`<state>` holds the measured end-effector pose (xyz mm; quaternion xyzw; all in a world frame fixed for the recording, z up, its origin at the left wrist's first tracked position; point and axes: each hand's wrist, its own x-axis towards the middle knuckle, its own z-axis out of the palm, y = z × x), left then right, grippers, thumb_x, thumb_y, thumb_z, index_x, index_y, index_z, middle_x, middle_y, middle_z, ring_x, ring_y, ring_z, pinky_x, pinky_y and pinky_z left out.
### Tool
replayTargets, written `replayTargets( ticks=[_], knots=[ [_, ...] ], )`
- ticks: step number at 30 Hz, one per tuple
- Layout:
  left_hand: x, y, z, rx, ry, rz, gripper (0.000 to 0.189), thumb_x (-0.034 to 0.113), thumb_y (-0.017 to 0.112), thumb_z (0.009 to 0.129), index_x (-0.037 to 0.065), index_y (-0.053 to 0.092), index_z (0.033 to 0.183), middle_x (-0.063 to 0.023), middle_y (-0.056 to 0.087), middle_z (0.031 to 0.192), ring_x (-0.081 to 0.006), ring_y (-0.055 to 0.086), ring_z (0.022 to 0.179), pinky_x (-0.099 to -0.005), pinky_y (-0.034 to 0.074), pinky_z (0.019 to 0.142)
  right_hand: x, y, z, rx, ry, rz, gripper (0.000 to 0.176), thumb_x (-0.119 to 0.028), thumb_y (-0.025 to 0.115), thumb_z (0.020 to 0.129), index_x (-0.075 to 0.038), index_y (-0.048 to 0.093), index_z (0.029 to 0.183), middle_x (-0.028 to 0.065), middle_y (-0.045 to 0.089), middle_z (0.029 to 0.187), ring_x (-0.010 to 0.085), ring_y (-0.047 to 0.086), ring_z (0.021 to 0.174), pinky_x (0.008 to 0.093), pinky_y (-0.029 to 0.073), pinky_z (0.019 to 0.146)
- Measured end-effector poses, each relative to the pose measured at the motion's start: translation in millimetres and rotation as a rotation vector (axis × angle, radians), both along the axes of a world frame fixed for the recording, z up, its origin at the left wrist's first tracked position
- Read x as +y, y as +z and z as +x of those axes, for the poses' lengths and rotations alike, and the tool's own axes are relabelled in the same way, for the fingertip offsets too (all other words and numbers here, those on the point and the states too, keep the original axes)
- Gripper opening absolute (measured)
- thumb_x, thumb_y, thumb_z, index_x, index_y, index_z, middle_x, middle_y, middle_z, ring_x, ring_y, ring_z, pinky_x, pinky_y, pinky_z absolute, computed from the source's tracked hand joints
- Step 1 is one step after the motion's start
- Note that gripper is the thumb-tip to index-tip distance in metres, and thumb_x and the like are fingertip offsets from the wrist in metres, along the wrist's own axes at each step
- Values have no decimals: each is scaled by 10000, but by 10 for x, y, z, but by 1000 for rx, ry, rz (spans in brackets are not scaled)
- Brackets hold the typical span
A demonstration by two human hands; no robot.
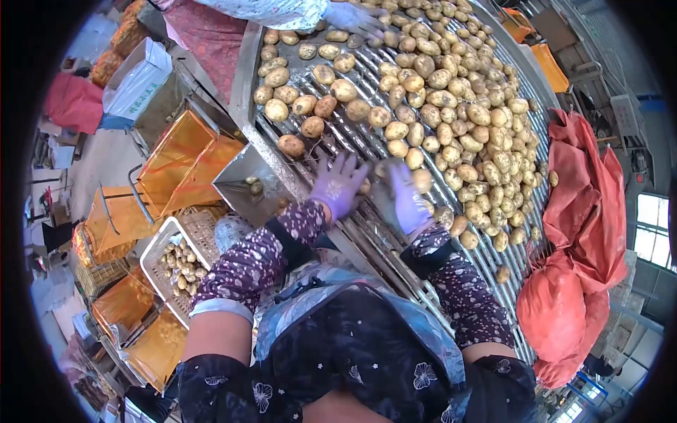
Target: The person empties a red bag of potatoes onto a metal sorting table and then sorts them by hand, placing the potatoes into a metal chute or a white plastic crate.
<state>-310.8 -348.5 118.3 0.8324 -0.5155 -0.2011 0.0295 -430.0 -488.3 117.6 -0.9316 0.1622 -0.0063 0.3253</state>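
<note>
Both of my hands wear purple gloves over the slatted metal sorting table. My left hand (340, 185) lies at the table's near left edge, fingers spread, with a potato (364, 187) partly showing beside it. My right hand (407, 197) is stretched out flat and a little blurred, against the near side of the potato heap (465, 127). One potato (422, 181) sits right by its fingers. Loose potatoes (312, 127) lie spread over the slats ahead of my left hand.
Across the table, another person's gloved hand (356, 20) reaches into the potatoes. A metal chute (243, 176) and a white basket (151, 257) of small potatoes are at left, near orange mesh bags (187, 158). Red sacks (585, 211) line the right edge.
</note>
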Motion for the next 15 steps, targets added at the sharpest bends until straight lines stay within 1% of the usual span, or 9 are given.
replayTargets(
  ticks=[1, 3, 4, 7, 8, 10, 11, 14, 15],
  knots=[
    [-29, -53, 107, -65, 2, 18, 609, 248, 605, 897, 133, 406, 1460, -129, 400, 1524, -322, 340, 1429, -514, 210, 1180, 104, -114, 21, -119, 66, 226, 560, -331, 642, 869, 19, 509, 1285, 277, 525, 1257, 485, 485, 1196, 509, 406, 1034],
    [19, -261, 450, -193, 9, 55, 579, 198, 590, 889, 148, 434, 1444, -97, 420, 1516, -293, 367, 1419, -525, 238, 1161, 282, -36, -108, -211, 322, -253, 471, -243, 678, 855, -20, 545, 1248, 233, 574, 1195, 420, 560, 1109, 446, 466, 984],
    [85, -332, 673, -205, 4, 29, 560, 172, 586, 877, 165, 459, 1422, -74, 434, 1507, -262, 390, 1405, -521, 261, 1144, 280, -273, -224, -199, 466, 18, 432, -233, 662, 885, -15, 557, 1243, 212, 602, 1140, 377, 601, 1050, 410, 499, 941],
    [219, -457, 1152, -348, 92, -70, 468, 156, 594, 852, 181, 544, 1317, -43, 515, 1413, -206, 485, 1315, -489, 345, 1066, -168, -216, -184, 73, 404, 234, 400, -235, 617, 934, -8, 550, 1256, 210, 616, 1139, 335, 622, 1054, 409, 524, 905],
    [264, -429, 1236, -344, 125, -261, 412, 168, 601, 846, 157, 565, 1256, -57, 555, 1317, -230, 530, 1235, -488, 375, 1017, -459, -287, -175, 28, 100, 364, 370, -224, 590, 948, -17, 554, 1252, 207, 615, 1154, 326, 629, 1054, 420, 536, 880],
    [246, -336, 1272, -322, 243, -380, 342, 169, 616, 834, 128, 591, 1173, -89, 589, 1202, -282, 554, 1159, -486, 397, 968, -832, -119, 75, 129, -168, 18, 313, -157, 569, 917, -40, 562, 1207, 185, 629, 1099, 332, 655, 991, 428, 552, 796],
    [213, -280, 1233, -358, 304, -380, 319, 170, 618, 835, 114, 598, 1148, -102, 597, 1182, -298, 558, 1145, -471, 403, 964, -924, 145, 229, 271, -123, -450, 297, -101, 574, 873, -55, 566, 1166, 167, 645, 1030, 347, 675, 927, 424, 557, 737],
    [14, -16, 914, -153, 295, -481, 333, 172, 652, 814, 58, 607, 1123, -132, 621, 1083, -320, 602, 1028, -436, 467, 882, -1173, -304, 418, 390, -35, -596, 280, -101, 567, 876, -39, 585, 1149, 163, 669, 1007, 343, 681, 949, 422, 558, 764],
    [-6, -76, 753, -154, 172, -674, 322, 166, 673, 798, 61, 612, 1096, -133, 625, 1053, -321, 616, 983, -429, 489, 860, -1238, -252, 448, 438, 5, -547, 277, -129, 580, 883, -48, 595, 1148, 170, 675, 1022, 351, 681, 949, 426, 554, 785]
  ],
)
